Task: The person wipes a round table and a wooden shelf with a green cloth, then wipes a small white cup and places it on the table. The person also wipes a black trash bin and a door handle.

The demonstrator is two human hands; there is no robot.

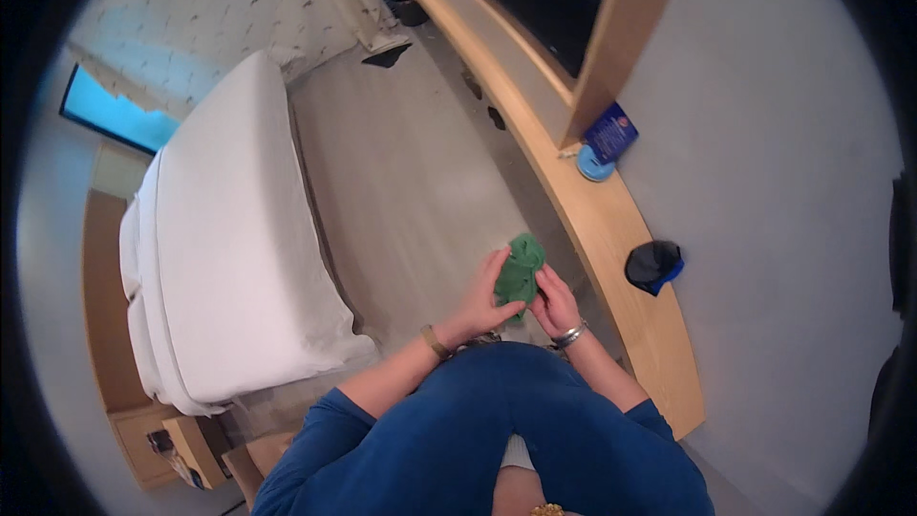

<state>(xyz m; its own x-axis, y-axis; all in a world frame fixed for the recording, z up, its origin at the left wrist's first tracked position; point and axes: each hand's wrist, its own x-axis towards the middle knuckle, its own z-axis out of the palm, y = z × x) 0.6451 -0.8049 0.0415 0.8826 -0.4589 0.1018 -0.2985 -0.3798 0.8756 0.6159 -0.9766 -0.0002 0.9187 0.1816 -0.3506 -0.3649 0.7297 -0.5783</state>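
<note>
A crumpled green cloth is held up in front of my body, above the floor. My left hand grips its left side, with the thumb across the lower part and the fingers along the upper edge. On the other side, my right hand has its fingertips pressed against the cloth's right edge. Parts of the cloth are covered by the fingers, so its full shape is hidden. Whether it is folded or bunched I cannot tell.
A long wooden counter runs along the right wall. It bears a black and blue item, a round light-blue object and a dark-blue printed card. Left stands a white-covered bed; a dark bin is at the far end.
</note>
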